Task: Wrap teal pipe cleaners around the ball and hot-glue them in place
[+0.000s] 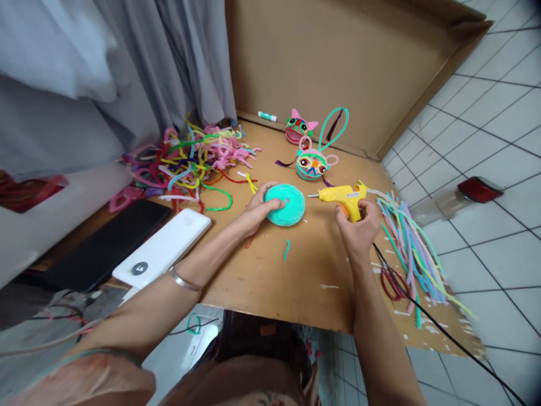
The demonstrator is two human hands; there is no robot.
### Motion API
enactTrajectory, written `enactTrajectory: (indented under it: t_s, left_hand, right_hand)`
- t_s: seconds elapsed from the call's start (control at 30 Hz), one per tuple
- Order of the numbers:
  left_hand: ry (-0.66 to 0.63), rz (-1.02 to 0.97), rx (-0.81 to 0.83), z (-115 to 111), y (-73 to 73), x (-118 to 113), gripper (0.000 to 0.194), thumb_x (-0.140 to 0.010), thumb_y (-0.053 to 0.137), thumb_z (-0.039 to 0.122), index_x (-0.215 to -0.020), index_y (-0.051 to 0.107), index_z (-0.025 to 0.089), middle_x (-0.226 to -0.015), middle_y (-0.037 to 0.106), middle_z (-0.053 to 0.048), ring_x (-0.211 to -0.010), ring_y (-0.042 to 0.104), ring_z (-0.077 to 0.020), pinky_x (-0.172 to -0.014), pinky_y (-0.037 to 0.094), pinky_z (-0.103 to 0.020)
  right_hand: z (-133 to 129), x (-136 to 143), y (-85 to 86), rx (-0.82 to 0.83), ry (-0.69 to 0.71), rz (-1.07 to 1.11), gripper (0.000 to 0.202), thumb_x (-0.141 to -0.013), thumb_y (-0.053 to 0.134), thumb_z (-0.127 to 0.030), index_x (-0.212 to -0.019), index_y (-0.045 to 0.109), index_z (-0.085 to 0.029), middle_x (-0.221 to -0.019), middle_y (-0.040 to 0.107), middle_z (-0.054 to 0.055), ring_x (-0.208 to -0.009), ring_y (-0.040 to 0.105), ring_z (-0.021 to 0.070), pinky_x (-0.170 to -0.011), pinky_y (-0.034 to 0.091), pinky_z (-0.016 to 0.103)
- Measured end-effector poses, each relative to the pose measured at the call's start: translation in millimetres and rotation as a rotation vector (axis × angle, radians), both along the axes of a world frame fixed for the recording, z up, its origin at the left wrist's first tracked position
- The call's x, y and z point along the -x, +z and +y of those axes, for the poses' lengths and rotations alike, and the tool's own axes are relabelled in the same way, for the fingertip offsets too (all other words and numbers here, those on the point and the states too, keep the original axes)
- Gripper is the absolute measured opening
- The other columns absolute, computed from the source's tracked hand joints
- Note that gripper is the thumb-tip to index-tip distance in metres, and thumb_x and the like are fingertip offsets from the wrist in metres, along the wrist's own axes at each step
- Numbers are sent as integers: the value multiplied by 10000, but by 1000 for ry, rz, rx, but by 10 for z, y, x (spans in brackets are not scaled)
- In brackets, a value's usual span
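A round turquoise disc [291, 206] of coiled fuzzy stem is gripped at its left edge by my left hand [262, 207], with the thumb lying over its face. My right hand [359, 225] is wrapped round the handle of a yellow glue gun [341, 195], whose metal nozzle points left at the disc with a small gap between them. On the brown table [262, 276], a short turquoise piece [287, 249] lies below the disc. Behind the disc stands a turquoise animal-face craft [311, 164] with pink ears and a loop.
Tangled colourful stems [198, 158] are heaped at the left, near a white power bank [163, 248] and a black device [112, 242]. Straight stems [414, 248] and red-handled scissors [394, 283] lie at the right, crossed by a black cable. A second craft [298, 128] and a glue stick [267, 117] are at the back.
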State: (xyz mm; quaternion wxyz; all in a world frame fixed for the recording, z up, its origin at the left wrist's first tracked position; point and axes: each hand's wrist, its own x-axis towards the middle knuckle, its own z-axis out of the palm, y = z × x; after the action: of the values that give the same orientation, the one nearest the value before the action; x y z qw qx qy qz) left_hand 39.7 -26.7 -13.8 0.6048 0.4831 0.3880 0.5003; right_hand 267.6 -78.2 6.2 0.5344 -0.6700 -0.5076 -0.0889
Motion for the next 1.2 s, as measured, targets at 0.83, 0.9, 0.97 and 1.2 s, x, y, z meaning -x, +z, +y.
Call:
enactTrajectory:
  t_s: [0.83,0.9,0.97,1.2]
  left_hand:
    - [-25,54,-58,-53,14,-26,733,-563,686,384,-1262,527,229,-1258,578,-71,-1220,524,-330,-1091,425,-526]
    - [-28,57,-52,-51,11,-24,744,-560,692,377,-1267,524,220,-1242,588,-75,-1214,533,-331,-1088,430,-530]
    - [-33,56,-54,-39,1,-23,756,-555,699,372,-1272,519,215,-1247,593,-79,-1217,536,-332,-1090,430,-537]
    - [-48,23,-47,-17,-25,-26,754,-545,707,364,-1260,512,224,-1285,587,-89,-1250,522,-345,-1088,425,-553]
  right_hand:
    - [-133,131,-4,-144,138,-375,228,-765,672,-357,-910,558,-222,-821,648,29,-736,622,200,-690,497,332]
    - [-134,122,2,-152,148,-383,226,-763,673,-350,-910,557,-223,-829,653,31,-735,626,200,-681,500,328]
    - [-134,110,11,-156,158,-393,223,-762,674,-341,-912,557,-224,-840,657,33,-733,627,198,-675,504,324]
    - [-153,95,42,-163,167,-415,219,-771,677,-329,-918,550,-227,-833,647,26,-723,622,193,-658,502,316]
